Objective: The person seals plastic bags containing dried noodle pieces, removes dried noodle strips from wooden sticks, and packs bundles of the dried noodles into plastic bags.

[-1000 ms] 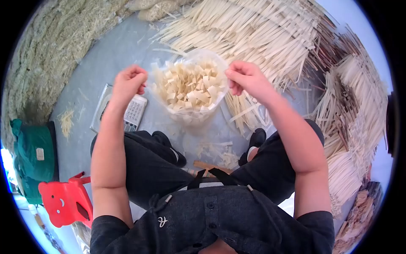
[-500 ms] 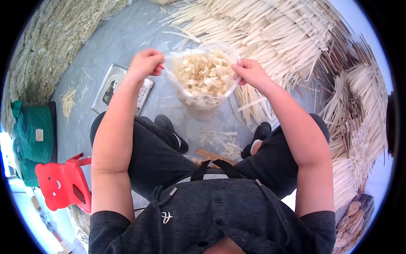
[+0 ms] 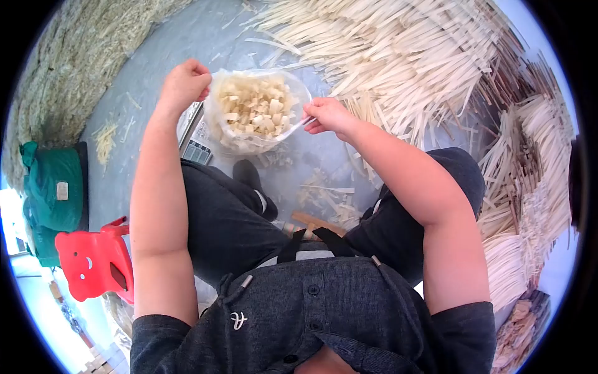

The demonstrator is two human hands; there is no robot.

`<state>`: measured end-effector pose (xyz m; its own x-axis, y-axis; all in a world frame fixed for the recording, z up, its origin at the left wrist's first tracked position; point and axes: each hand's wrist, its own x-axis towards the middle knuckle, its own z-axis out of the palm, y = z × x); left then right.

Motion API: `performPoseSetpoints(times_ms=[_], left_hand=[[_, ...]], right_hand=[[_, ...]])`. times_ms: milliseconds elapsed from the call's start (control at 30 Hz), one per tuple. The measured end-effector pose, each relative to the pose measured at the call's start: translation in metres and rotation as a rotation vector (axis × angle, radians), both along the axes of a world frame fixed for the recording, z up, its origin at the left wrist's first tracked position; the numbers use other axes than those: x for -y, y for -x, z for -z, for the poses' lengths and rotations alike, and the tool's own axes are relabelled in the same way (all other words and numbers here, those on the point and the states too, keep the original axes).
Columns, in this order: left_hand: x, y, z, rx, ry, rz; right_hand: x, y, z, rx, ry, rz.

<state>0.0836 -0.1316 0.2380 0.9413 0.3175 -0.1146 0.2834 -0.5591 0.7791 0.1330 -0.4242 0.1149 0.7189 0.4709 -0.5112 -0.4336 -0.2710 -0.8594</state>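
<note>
Two hands hold a clear bag (image 3: 303, 87) of pale pieces (image 3: 258, 107)

At the far left I see a rough, tan fibrous heap (image 3: 68, 68), then a green bundle (image 3: 56, 190) and, in front of it, a red chair (image 3: 78, 265) with a smiling face. The seated person's left hand (image 3: 188, 85) comes next, its fingers pinched together on the clear bag's left rim. Just below that hand, a scale (image 3: 198, 140) with a keypad sits on the grey floor (image 3: 280, 181), partly hidden by the clear bag. I can't tell whether the two touch. The clear bag is between the hands, its mouth spread wide, the pale pieces heaped inside. On its right rim, the right hand (image 3: 329, 116) grips with thumb and fingers. Loose shavings (image 3: 324, 193) litter the floor near the feet. Farther right, long pale strips (image 3: 398, 50) lie in thick layers.
</note>
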Motion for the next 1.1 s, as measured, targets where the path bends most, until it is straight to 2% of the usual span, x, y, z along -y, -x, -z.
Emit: performPoseSetpoints(times_ms=[167,267,500,600,700,800,900,967,1000,1033,1067,1100], left_hand=[[0.023,-0.012,0.007,-0.022,0.04,0.078],[0.032,-0.015,0.009,-0.048,0.113,0.107],[0.081,-0.003,0.033,-0.234,0.385,0.26],[0.101,-0.006,0.041,-0.24,0.433,0.283],[0.107,-0.012,0.027,-0.172,0.524,0.26],[0.097,0.001,-0.011,-0.172,0.578,0.283],[0.089,0.026,-0.049,-0.188,0.547,0.373],[0.085,0.024,-0.037,-0.223,0.522,0.386],[0.083,0.018,-0.02,-0.331,0.426,0.429],[0.08,0.014,-0.003,-0.435,0.326,0.47],[0.08,0.012,0.014,-0.434,0.323,0.466],[0.079,0.009,0.031,-0.456,0.187,0.49]], right_hand=[[0.027,-0.008,-0.012,0.062,0.13,0.063],[0.051,-0.005,-0.047,0.076,0.155,0.153],[0.136,-0.013,-0.092,0.316,0.409,0.285],[0.146,-0.013,-0.094,0.461,0.552,0.221],[0.144,-0.012,-0.094,0.539,0.409,0.259],[0.136,0.002,-0.133,0.577,0.268,0.297],[0.139,0.009,-0.151,0.595,0.229,0.315],[0.14,0.01,-0.144,0.541,0.188,0.258],[0.136,0.007,-0.139,0.492,0.445,0.16],[0.13,0.006,-0.123,0.492,0.443,0.157],[0.125,0.006,-0.102,0.858,0.586,0.115],[0.117,0.005,-0.092,1.228,0.723,0.069]])
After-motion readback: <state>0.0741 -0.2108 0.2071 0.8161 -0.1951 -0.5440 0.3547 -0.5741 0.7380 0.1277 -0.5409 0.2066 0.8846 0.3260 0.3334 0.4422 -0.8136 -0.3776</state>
